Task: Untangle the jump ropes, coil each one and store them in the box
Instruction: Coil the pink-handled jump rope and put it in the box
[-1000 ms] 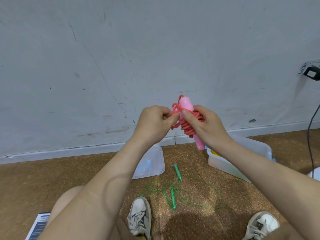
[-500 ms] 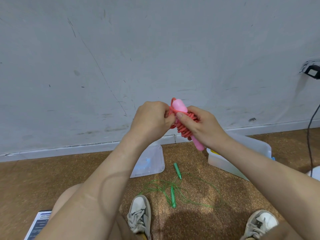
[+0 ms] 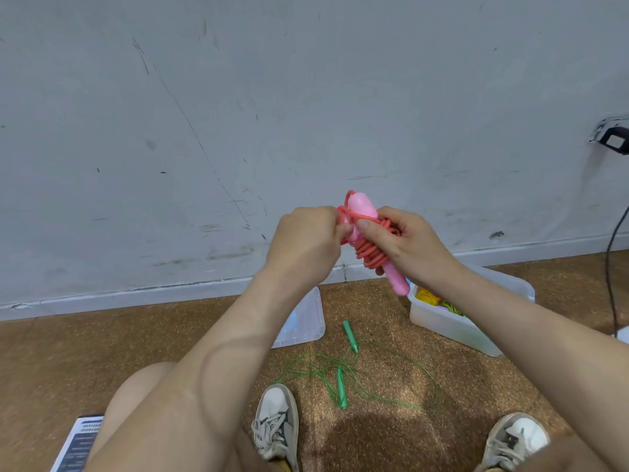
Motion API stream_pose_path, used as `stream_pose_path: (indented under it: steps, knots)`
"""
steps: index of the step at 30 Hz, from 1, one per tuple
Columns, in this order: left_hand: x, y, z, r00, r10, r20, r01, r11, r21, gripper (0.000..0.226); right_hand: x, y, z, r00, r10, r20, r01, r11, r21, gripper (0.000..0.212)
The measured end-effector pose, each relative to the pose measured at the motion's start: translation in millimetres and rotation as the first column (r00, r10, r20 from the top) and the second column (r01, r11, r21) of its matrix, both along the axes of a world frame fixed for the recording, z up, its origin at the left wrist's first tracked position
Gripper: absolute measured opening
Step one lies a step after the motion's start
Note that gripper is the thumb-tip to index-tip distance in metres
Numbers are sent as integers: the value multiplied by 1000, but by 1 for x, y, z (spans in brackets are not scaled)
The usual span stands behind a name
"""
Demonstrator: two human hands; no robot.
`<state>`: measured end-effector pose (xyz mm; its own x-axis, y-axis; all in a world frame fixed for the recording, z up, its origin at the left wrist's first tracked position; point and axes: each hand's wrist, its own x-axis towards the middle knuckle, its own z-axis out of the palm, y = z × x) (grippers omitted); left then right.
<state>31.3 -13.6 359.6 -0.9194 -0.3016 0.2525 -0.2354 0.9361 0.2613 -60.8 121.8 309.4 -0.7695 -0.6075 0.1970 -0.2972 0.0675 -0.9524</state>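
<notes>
Pink rope (image 3: 371, 253) is nearly coiled round its handles (image 3: 362, 204), held up over the floor (image 3: 102, 352). R hand (image 3: 405, 243) grips the wound bundle; L hand (image 3: 306, 240) pinches the loose end. Next, I reckon: tuck it tight, then into the box (image 3: 452, 325) w/o it springing loose. Green rope (image 3: 343, 373) lies uncoiled on floor.

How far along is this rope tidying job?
Done: the box already holds something yellow and green, probably stored ropes. In hand: the pink rope, wound round its handles, is held up by the right grip while the left grip pinches its cord. Left: the green rope lies loose and uncoiled on the floor, and the lid is off.
</notes>
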Motion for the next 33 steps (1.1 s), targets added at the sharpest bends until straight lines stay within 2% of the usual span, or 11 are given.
stream_pose_path:
  steps: [3,8,12,15,17,18,23,25,28,30,33]
  knots:
    - [4,16,5,992,-10,125,51,945,-323,12,5,2,-2,998,6,61,-5,1000,-6,24]
    - [1,21,-2,979,17,201,57,932,-358,14,10,-1,-3,998,-48,51,48,999,-6,29]
    - [-4,-1,-1,999,50,16,-53,976,212,27,4,4,2,999,-18,50,18,1000,10,27]
    - [-1,-5,-2,990,105,-92,6,627,779,23,5,4,2,998,15,60,-17,1000,23,20]
    - [-1,-4,-2,985,112,-130,73,409,909,21,5,3,7,994,23,103,-20,999,-30,20]
    - [-1,-3,-3,982,116,-150,94,390,916,18,4,2,9,991,24,131,-16,998,-59,21]
    - [-7,-8,-10,954,121,-273,94,747,658,18,5,4,15,988,23,150,-12,997,-73,22]
    - [-5,-8,-6,956,161,-247,117,560,820,23,6,6,20,995,25,94,-21,999,-45,24]
    - [-3,-6,-3,984,158,-78,64,89,994,34,3,14,28,998,58,19,-58,998,-20,18]
    - [-3,-6,-8,997,80,-7,9,-24,1000,32,3,19,32,996,87,-26,-87,996,10,12]
    - [-1,-7,-7,998,-45,45,-47,-56,997,29,5,22,32,990,127,-54,-125,992,31,4]
